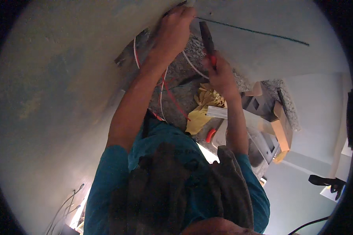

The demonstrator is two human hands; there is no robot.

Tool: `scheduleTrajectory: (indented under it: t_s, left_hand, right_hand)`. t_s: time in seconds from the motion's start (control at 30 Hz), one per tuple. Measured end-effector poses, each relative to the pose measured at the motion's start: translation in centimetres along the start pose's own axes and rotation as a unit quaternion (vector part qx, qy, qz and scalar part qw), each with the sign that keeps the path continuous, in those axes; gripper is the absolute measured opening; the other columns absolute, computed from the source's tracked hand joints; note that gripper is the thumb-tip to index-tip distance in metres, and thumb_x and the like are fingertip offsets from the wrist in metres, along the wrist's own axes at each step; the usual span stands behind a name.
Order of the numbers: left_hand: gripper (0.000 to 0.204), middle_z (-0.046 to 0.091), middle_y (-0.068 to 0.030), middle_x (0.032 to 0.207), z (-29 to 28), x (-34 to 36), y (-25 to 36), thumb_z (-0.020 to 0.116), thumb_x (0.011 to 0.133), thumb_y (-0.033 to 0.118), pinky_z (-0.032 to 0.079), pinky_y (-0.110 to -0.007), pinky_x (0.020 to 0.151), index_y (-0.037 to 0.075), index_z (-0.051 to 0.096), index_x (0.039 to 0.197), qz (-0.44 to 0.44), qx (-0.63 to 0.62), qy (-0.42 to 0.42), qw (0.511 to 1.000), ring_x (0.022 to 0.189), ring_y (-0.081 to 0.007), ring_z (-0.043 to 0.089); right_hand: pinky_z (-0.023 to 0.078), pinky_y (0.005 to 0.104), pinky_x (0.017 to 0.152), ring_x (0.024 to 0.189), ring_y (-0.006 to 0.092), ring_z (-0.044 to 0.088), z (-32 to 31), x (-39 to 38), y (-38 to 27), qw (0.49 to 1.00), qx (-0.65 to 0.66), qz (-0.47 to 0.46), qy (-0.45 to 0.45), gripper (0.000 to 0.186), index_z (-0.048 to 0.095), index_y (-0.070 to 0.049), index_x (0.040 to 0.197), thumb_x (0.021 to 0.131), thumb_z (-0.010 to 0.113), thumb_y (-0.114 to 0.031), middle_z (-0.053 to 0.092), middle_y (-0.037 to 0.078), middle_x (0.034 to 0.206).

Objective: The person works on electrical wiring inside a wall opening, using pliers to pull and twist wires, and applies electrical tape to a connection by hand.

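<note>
My left hand (176, 31) is raised to the wall at the top, its fingers closed. A thin green wire (255, 30) runs out from those fingertips to the right, across the pale wall. Lower and to the right, my right hand (222, 76) grips a pair of pliers (208, 38) by the red handles. The dark jaws of the pliers point up beside my left hand, apart from the wire; whether they are parted is hard to make out. White and red wires (172, 94) hang below my left forearm.
Crumpled yellow paper (200, 117) lies on a speckled granite surface (194, 45). Right of it are an open cardboard box (279, 123) with grey parts and a white strip (217, 112). A red curved handle (210, 135) shows near my body. Dark cables (68, 205) hang at lower left.
</note>
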State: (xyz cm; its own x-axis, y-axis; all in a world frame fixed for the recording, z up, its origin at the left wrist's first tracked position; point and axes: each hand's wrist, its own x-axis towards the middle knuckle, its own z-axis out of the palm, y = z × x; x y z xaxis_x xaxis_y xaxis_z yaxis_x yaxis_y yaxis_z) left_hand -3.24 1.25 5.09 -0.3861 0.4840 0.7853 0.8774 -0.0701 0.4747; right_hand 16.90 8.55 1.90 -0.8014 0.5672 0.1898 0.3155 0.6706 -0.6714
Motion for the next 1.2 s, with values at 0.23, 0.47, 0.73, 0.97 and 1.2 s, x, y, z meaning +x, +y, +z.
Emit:
scheduleTrajectory:
  t_s: [0.23, 0.47, 0.73, 0.97, 1.2]
  left_hand:
    - [0.032, 0.069, -0.0212, 0.11, -1.8, -0.8, 0.8, 0.05, 0.093, -0.001, 0.053, -0.046, 0.087, 0.0, 0.062, 0.123, -0.098, 0.029, -0.101, 0.99, 0.102, -0.0371, 0.066]
    - [0.034, 0.069, -0.0211, 0.111, -3.1, 0.2, 2.4, 0.049, 0.091, -0.005, 0.051, -0.046, 0.091, 0.0, 0.062, 0.122, -0.133, 0.001, -0.11, 0.985, 0.104, -0.0386, 0.065]
    - [0.036, 0.066, -0.0274, 0.113, -2.7, 0.2, 1.3, 0.044, 0.09, -0.007, 0.05, -0.047, 0.094, -0.006, 0.061, 0.121, -0.084, -0.059, -0.075, 0.992, 0.107, -0.0404, 0.065]
    - [0.032, 0.066, -0.0275, 0.117, -3.5, 0.3, 2.3, 0.041, 0.098, 0.002, 0.049, -0.047, 0.096, -0.009, 0.061, 0.12, -0.139, -0.097, -0.103, 0.98, 0.11, -0.0398, 0.064]
    - [0.032, 0.066, -0.0281, 0.117, -2.9, 0.3, 1.3, 0.041, 0.098, 0.001, 0.05, -0.045, 0.095, -0.009, 0.061, 0.121, -0.093, -0.099, -0.075, 0.988, 0.11, -0.0395, 0.064]
  right_hand:
    - [0.051, 0.0482, 0.08, 0.101, 0.039, 0.06, 0.9, 0.2, -0.7, 0.914, -0.331, -0.075, 0.221, 0.047, 0.047, -0.01, 0.134, 0.089, 0.055, 0.0, 0.055, 0.017, 0.118]
    - [0.046, 0.0476, 0.088, 0.105, 0.0368, 0.055, -0.2, 1.4, -0.5, 0.879, -0.362, -0.133, 0.28, 0.05, 0.048, -0.007, 0.136, 0.087, 0.058, -0.003, 0.055, 0.017, 0.117]
    - [0.047, 0.0459, 0.085, 0.101, 0.0351, 0.055, -1.2, 1.8, -1.2, 0.838, -0.417, -0.144, 0.32, 0.053, 0.049, -0.008, 0.136, 0.085, 0.063, 0.001, 0.055, 0.016, 0.114]
    - [0.045, 0.0444, 0.087, 0.104, 0.0342, 0.054, -1.5, 1.5, -0.7, 0.834, -0.458, -0.114, 0.285, 0.047, 0.05, -0.007, 0.133, 0.089, 0.064, -0.017, 0.054, 0.015, 0.116]
    - [0.046, 0.0436, 0.087, 0.105, 0.0343, 0.054, -1.7, 2.6, -1.3, 0.819, -0.473, -0.119, 0.301, 0.044, 0.051, -0.008, 0.131, 0.09, 0.063, -0.018, 0.054, 0.015, 0.117]
